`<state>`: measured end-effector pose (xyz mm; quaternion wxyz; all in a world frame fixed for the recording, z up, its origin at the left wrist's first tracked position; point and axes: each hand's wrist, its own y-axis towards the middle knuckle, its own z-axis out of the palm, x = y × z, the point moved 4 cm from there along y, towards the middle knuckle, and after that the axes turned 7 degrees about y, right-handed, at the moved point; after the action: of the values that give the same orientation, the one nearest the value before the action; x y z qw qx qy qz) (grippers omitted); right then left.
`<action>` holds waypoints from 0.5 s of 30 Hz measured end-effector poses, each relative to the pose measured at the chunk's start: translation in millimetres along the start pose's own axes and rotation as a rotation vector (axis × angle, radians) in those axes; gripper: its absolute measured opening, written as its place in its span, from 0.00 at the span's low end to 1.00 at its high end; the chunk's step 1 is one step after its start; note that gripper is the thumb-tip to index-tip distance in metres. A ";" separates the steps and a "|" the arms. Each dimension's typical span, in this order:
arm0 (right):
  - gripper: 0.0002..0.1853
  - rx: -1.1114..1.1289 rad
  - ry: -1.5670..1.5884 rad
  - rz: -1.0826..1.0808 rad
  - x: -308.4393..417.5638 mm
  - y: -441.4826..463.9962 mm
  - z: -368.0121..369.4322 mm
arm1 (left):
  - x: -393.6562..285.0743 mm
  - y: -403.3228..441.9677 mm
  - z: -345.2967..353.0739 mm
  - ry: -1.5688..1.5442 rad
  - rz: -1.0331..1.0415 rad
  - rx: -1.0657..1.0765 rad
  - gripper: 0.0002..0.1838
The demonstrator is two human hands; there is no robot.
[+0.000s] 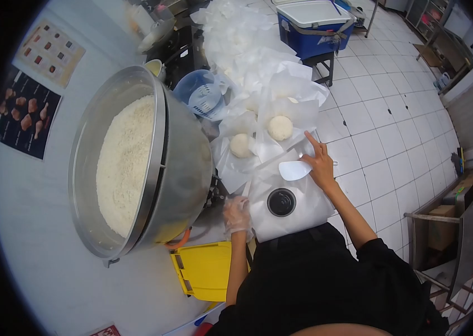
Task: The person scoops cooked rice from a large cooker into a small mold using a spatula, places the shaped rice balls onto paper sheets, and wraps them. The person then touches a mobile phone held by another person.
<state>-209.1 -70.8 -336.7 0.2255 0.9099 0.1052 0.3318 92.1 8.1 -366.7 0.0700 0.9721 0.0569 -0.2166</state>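
Head cam: R hand (320,165) has its grip closed round the handle of a white paddle (295,170), index finger stuck out straight twd the far end; handle tip pokes out past the tabletop's (209,129) R edge. Blade points L, over the paper sheets (313,208), approx. midway btw the R hand & the near rice mound (241,146).

L hand (238,215), in a clear plastic glove, is at the L edge of the sheets, fingers curled. Glove glare & small size make it hard to read: can't tell if the L grip pinches paper or just rests there.

Black round container (281,202) sits on the sheets nr the tabletop's near edge, btw both hands, touched by neither. Beyond the paddle, 2 mounds on own papers: the near one twd the L edge, a 2nd mound (280,128) twd the R edge.

Far end: heap of white paper (236,42). Blue basket (191,87) nr the L edge, just beside the papers. Big metal pot (187,162) w/ lots of loose rice (126,162) stands off the L edge. Yellow lid (201,270) is below the near L corner; blue cooler (314,33) past the far R corner, on a dark stand (328,70).
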 end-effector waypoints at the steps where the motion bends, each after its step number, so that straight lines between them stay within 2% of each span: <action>1: 0.07 -0.017 -0.027 -0.021 1.3 4.9 2.2 | 5.7 -7.2 -2.2 0.019 -0.086 0.028 0.08; 4: 0.09 0.025 0.031 -0.111 3.4 22.8 4.8 | 16.2 -25.8 -4.5 0.100 -0.141 -0.010 0.11; 7: 0.11 0.223 0.067 -0.134 -19.7 28.0 32.9 | 23.1 -37.8 -11.0 0.108 -0.212 0.002 0.13; 10: 0.14 0.140 0.105 -0.106 -19.8 46.8 28.6 | 40.0 -60.8 -19.1 0.148 -0.482 -0.080 0.13; 15: 0.17 0.016 0.134 -0.021 -31.4 83.1 23.4 | 66.8 -86.3 -41.2 0.177 -0.645 -0.210 0.13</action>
<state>-214.1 -162.3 -330.2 0.2139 0.8864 0.1323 0.3886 157.1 105.0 -368.1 0.0924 0.9066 0.3889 -0.1356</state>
